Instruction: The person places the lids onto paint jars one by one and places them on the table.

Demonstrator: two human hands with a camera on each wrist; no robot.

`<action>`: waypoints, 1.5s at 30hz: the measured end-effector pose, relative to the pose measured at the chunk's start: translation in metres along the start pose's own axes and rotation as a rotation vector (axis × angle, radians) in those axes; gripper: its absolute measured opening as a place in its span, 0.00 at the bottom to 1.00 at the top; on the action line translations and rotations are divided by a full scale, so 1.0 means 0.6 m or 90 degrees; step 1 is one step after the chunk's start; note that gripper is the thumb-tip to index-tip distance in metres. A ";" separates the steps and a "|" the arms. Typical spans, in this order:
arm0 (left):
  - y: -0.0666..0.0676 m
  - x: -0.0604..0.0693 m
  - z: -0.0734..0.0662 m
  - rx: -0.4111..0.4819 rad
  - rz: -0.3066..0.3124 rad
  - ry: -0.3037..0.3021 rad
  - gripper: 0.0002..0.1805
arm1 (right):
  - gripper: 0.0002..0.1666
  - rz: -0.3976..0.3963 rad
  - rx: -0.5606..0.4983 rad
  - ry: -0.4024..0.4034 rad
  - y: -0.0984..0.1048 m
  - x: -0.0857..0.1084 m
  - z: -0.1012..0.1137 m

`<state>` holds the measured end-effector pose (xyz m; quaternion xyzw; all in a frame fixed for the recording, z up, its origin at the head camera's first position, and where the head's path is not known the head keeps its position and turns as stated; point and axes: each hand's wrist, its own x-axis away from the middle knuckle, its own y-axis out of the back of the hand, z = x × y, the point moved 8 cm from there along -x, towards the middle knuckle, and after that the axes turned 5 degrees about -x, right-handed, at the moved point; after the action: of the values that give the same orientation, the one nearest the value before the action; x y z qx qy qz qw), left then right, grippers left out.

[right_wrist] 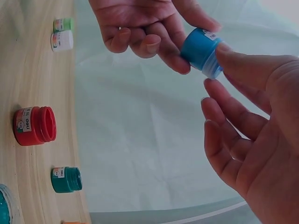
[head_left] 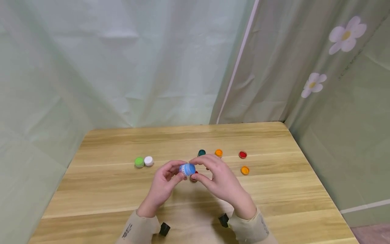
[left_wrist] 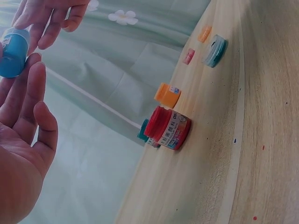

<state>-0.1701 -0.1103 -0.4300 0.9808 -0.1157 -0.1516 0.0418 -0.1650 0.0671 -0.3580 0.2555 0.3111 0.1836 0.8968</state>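
Note:
A small blue paint jar (head_left: 187, 169) with a clear lid (right_wrist: 212, 66) is held above the table, tilted with its lid to the right. Thumb and fingers of my left hand (head_left: 164, 184) grip the jar's body; its other fingers are loosely bent in the left wrist view. My right hand (head_left: 222, 178) pinches the lid between thumb and forefinger, the rest of its fingers apart from the jar. Just beneath sits an open red paint jar (right_wrist: 35, 126), partly hidden by the hands in the head view. Behind them stands an open dark green paint jar (right_wrist: 66, 179).
Left on the wooden table (head_left: 100, 189) stand a light green paint jar (head_left: 139, 162) and a white one (head_left: 148, 161), touching or nearly so. At right are an orange jar (head_left: 218, 153), a red lid (head_left: 242, 155), an orange lid (head_left: 245, 170) and a teal lid (left_wrist: 215, 51). Curtains hang behind.

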 end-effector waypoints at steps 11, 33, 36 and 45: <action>0.004 0.005 0.002 -0.027 -0.015 0.013 0.16 | 0.17 0.011 0.010 -0.080 -0.007 0.000 -0.013; 0.003 -0.001 0.004 -0.003 -0.003 0.013 0.15 | 0.21 -0.042 -0.024 -0.084 0.009 0.000 -0.013; 0.004 0.000 0.003 -0.001 0.000 0.001 0.15 | 0.30 -0.033 -0.020 -0.038 0.006 -0.001 -0.006; 0.003 0.000 0.006 0.036 0.019 -0.001 0.16 | 0.42 -0.032 0.009 0.068 0.004 -0.007 0.010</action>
<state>-0.1716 -0.1125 -0.4332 0.9797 -0.1344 -0.1481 0.0164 -0.1645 0.0650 -0.3507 0.2437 0.3658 0.1725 0.8815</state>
